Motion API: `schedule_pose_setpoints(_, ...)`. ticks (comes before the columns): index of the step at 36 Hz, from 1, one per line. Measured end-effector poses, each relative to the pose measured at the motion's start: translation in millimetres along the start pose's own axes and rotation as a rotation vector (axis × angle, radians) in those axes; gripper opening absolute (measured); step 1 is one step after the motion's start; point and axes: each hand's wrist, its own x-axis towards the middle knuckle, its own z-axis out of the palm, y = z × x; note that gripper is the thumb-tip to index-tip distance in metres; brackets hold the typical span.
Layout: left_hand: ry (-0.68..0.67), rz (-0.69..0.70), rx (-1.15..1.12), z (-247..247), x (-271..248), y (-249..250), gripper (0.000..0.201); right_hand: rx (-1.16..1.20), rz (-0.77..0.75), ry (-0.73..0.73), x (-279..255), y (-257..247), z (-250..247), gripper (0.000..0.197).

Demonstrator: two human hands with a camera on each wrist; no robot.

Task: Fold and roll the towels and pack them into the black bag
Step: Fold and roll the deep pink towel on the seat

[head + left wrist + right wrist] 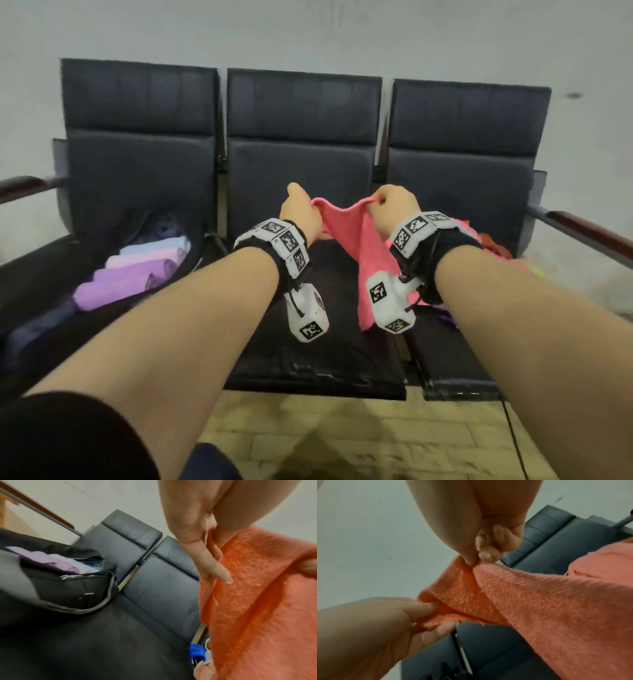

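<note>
At the centre of the head view you are holding the pink towel (346, 236) up in the air over the middle seat (318, 359) of the bench, and both hands are gripping it: your left hand (301, 214) is pinching one point of the top edge between thumb and fingers, and your right hand (394, 205) is pinching another point just to the right, so the cloth is sagging between them and trailing down toward the lower centre of the frame. This is looking like the start of the folding step, with the towel still hanging loose and unfolded. Next you are probably going to need to spread the two corners apart to pull the edge taut, then lay the towel flat on the seat so it is folding evenly before rolling. Further back at the right, a heap of other coloured towels (493, 250) is waiting on the right-hand seat. At the left of the frame, the black bag (48, 274) is lying open on the left seat, with several rolled towels (137, 270) already lining it.
</note>
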Motion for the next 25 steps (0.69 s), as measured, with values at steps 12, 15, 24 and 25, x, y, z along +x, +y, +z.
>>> schedule_pose_setpoints(12,0.013,0.037,0.035,-26,-10,-134,0.018,0.47,0.159,-0.293,-53,7,107,0.019)
schedule_pose_setpoints(15,-0.006,0.027,-0.041,-19,-13,-173,0.026,0.666,0.2,-0.395,-65,14,130,0.017)
schedule_pose_setpoints(24,-0.25,-0.09,0.165,7,-38,-209,0.083,0.799,0.231,-0.307,-74,40,169,0.02)
schedule_pose_setpoints(25,-0.353,-0.122,0.121,11,-37,-206,0.081,0.815,0.226,-0.316,-73,41,171,0.021)
